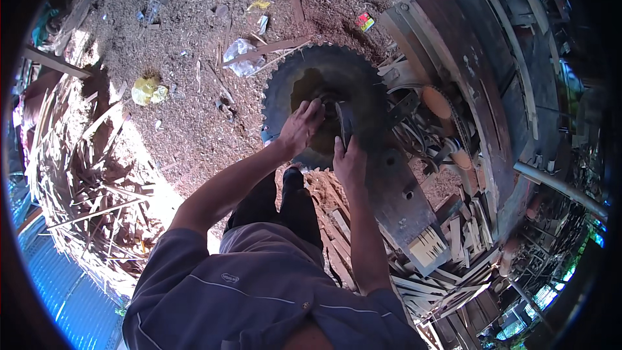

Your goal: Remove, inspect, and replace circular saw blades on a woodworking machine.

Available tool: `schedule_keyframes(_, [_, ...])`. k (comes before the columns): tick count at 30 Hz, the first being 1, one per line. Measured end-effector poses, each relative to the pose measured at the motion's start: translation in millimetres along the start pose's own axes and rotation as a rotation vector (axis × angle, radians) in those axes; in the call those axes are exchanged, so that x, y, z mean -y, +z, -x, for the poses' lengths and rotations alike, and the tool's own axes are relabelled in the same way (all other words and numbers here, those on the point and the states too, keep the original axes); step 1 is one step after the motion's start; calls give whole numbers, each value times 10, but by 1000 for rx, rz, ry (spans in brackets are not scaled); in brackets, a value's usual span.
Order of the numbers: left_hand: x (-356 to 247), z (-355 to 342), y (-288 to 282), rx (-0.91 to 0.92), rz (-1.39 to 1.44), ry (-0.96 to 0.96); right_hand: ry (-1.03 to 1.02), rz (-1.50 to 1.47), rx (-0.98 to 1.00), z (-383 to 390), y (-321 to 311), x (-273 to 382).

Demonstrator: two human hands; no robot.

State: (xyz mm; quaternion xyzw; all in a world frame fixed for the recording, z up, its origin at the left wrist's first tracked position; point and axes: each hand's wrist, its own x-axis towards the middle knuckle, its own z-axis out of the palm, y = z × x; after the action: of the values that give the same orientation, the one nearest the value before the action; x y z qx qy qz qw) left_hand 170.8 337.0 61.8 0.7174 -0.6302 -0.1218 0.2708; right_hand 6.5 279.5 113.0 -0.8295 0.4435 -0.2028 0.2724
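Left hand: reaching (302,126) in from the near left, its fingers curling at the middle of the blade; whether they are gripping anything I can't tell.
Right hand: closing (350,162) around the near end of a curved metal tool (345,123), thumb lying along its side.
Big circular saw blade: sitting (334,76) straight ahead of the person, beyond the feet, with its broad face turning toward the wearer and its toothed rim showing against the floor; being round, it is showing no single long axis.
Curved tool: pointing away from the person, its long axis running from the right hand up beside the blade's hub, the far end leaning slightly left.
In the way: both hands are covering part of the blade's face, while a dark plate with holes (402,191) is crowding its near right edge.
Right side: orange-brown round machine parts (437,102) are standing just beside the blade, with a long wooden beam (470,68) curving past them; wood strips (453,285) are piling up nearer the person.
Floor: sawdust (201,26) is spreading beyond and left, with a clear plastic bag (242,57), a yellowish bag (149,91) and a red-and-yellow packet (365,22) lying about.
Far left: splintered offcuts (91,188) are heaping up in bright light.
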Motion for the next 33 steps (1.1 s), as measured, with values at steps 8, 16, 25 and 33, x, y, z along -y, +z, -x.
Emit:
schedule_keyframes(8, [83, 71, 25, 12, -32, 0, 14, -50, 21, -48, -85, 203])
schedule_keyframes(16, [78, 56, 29, 27, -62, 8, -18, -59, -27, -129, -24, 189])
schedule_keyframes(25, [82, 42, 37, 33, -56, -8, 143, -95, 184, -180, -7, 171])
schedule_keyframes(33, [101, 76, -2, -151, 201, -25, 249, -119, 332, -181, -57, 211])
